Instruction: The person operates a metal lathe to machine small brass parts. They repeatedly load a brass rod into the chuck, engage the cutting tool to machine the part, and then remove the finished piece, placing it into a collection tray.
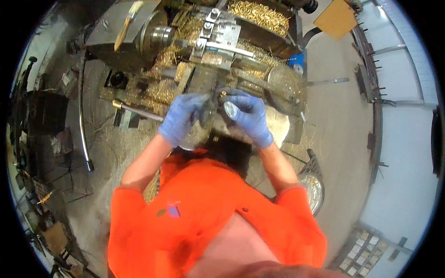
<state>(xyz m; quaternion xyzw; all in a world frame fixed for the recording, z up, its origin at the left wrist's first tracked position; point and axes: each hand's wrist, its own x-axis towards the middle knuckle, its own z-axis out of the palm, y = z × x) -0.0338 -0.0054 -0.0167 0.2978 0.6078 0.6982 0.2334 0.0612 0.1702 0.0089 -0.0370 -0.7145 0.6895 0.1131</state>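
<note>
Blue gloves cover both my hands, held in front of my orange shirt at the near side of a lathe. My right hand [248, 116] is closed in a pinch, with a small brass piece [223, 94] at its fingertips. The thumb of that glove is worn pale. Just to its left, my left hand [181, 119] points inward, and its fingertips are blurred against dark machine parts. Whether it holds anything cannot be made out. Beyond the hands stands the lathe's tool holder [207, 30], beside the chuck [162, 35].
Brass shavings [257, 17] fill a tray at the back and litter the lathe bed. A paintbrush [123, 33] lies on the headstock. A handled metal bar [139, 111] projects near my left wrist, and a long lever [83, 120] stands farther left. A round metal container [311, 192] sits by my right elbow.
</note>
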